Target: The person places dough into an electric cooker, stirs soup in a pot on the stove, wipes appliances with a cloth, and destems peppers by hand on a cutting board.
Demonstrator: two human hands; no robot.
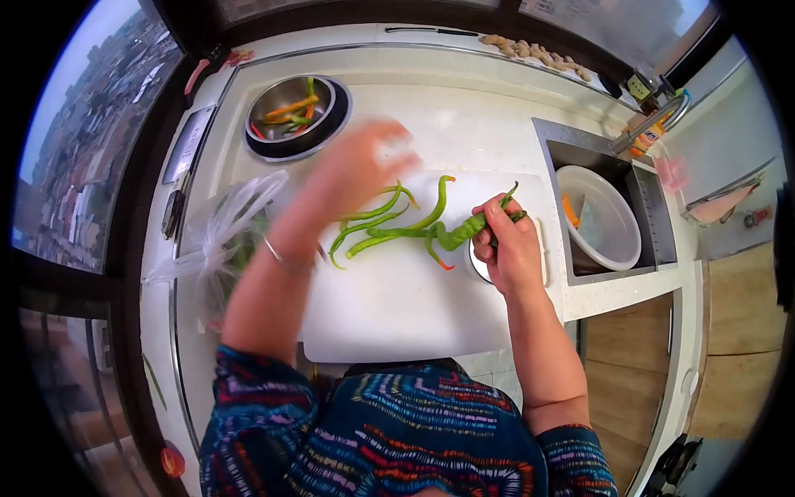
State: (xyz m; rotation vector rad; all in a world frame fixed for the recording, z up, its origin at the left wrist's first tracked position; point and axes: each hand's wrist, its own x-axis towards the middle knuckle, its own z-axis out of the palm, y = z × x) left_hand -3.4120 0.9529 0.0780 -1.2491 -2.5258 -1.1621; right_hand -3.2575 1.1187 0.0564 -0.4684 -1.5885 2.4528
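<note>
My right hand (507,248) is closed around green chili peppers (461,235) over the right side of a white cutting board (397,311). A curled pepper sticks out to the left of the fist, and stem ends show above it. My left hand (356,170) is raised over the board's upper left, blurred by motion. Its thumb and fingers look apart, with nothing visible between them. Several long green peppers (383,222) lie on the board below it, one with a red tip. Partly hidden under my right hand is a round white-topped object (479,265).
A metal bowl (258,106) with cut peppers stands back left. A clear plastic bag (217,236) of greens sits left of the board. On the right, a white basin (617,248) rests in the sink (556,142) under a faucet (642,131). Ginger (538,55) lies along the back ledge.
</note>
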